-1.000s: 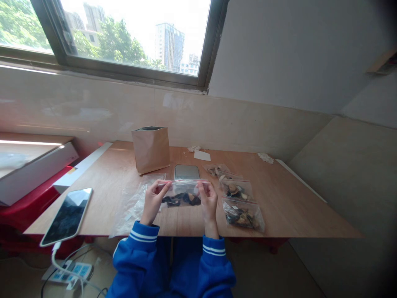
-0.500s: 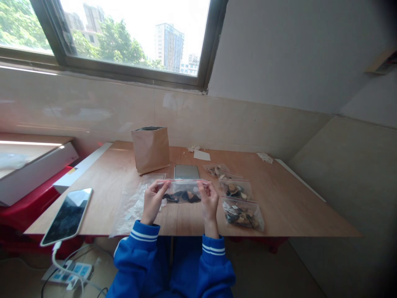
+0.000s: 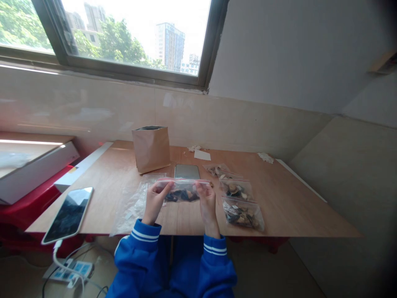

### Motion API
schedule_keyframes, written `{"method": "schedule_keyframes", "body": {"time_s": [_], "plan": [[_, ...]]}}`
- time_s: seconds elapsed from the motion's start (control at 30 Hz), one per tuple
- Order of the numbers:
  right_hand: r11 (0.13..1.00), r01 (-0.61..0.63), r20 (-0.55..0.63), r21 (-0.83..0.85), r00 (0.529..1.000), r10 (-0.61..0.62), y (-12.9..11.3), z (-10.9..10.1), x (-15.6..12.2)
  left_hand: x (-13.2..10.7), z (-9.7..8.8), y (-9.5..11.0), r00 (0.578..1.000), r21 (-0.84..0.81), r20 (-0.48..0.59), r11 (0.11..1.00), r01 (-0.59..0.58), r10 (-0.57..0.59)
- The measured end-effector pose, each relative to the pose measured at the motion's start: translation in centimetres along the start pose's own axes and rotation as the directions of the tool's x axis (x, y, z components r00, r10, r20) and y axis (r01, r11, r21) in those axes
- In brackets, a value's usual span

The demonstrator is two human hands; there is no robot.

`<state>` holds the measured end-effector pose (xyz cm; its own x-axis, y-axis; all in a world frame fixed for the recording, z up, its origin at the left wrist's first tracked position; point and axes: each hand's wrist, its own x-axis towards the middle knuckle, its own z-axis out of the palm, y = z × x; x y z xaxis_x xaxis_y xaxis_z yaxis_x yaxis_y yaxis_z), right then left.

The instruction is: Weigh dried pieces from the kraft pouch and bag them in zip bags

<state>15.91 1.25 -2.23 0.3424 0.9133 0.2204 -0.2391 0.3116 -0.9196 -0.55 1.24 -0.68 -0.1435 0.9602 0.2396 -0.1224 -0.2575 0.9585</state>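
Observation:
Between my two hands a clear zip-lock bag (image 3: 182, 195) is stretched level above the table, with dark and brown dried pieces inside. My left hand (image 3: 154, 201) pinches its top strip near the left corner, thumb on the near side. At the right part of the strip, my right hand (image 3: 207, 202) grips it with thumb and bent fingers. Just beyond the bag lies a flat silver-grey device (image 3: 187, 171), partly covered by it. Filled zip-lock bags (image 3: 243, 213) of dried pieces rest to the right of my right hand.
A brown paper pouch (image 3: 151, 150) stands open at the back left. Empty clear bags (image 3: 130, 207) lie left of my left hand. A phone (image 3: 68, 215) with a cable overhangs the front left edge of the wooden table (image 3: 294, 203). A white card (image 3: 202, 155) lies at the back.
Both hands have shifted their fingers along the bag's top strip, the left thumb slightly inward and the right thumb slightly left. The bag stays in about the same place.

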Motion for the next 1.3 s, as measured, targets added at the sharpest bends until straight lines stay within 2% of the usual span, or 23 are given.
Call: {"method": "schedule_keyframes", "body": {"time_s": [0.17, 0.37, 0.57, 0.67, 0.77, 0.83, 1.07, 1.17, 1.3], "plan": [[0.999, -0.001, -0.008, -0.033, 1.000, 0.001, -0.1, 0.0, 0.0, 0.0, 0.1, 0.5, 0.999, -0.029, 0.020, 0.999, -0.024, 0.025], [0.993, 0.063, -0.036, -0.104, 0.997, -0.067, -0.4, 0.1, 0.0, -0.2, 0.2, 0.8, 0.998, -0.002, 0.054, 0.999, -0.044, 0.044], [0.979, 0.129, 0.003, -0.161, 0.992, -0.130, -1.0, 0.3, -0.3, -0.4, 0.6, 0.3, 0.998, -0.027, -0.043, 0.998, -0.055, 0.054], [0.973, 0.166, 0.083, -0.160, 0.985, -0.154, -1.4, 0.4, -0.5, -0.4, 0.7, 0.1, 0.997, -0.073, -0.067, 0.996, -0.041, 0.036], [0.972, 0.190, 0.178, -0.140, 0.970, -0.164, -1.6, 0.3, -0.5, -0.3, 0.6, 0.2, 1.000, -0.070, -0.008, 0.998, 0.003, -0.003], [0.975, 0.177, 0.195, -0.133, 0.969, -0.149, -1.7, 0.4, -0.6, -0.4, 0.6, 0.4, 0.998, -0.055, 0.051, 0.998, 0.026, -0.023], [0.977, 0.139, 0.112, -0.164, 0.986, -0.122, -1.9, 0.7, -0.8, -0.8, 0.9, 0.9, 0.991, -0.079, 0.130, 0.996, 0.032, -0.022], [0.971, 0.141, 0.077, -0.191, 0.989, -0.128, -2.0, 1.0, -1.0, -1.0, 1.2, 0.9, 0.995, -0.058, 0.103, 0.998, 0.001, 0.005], [0.974, 0.141, 0.087, -0.179, 0.988, -0.127, -2.0, 1.0, -1.0, -1.1, 1.3, 0.7, 0.999, -0.046, 0.044, 0.999, -0.005, 0.007]]}}
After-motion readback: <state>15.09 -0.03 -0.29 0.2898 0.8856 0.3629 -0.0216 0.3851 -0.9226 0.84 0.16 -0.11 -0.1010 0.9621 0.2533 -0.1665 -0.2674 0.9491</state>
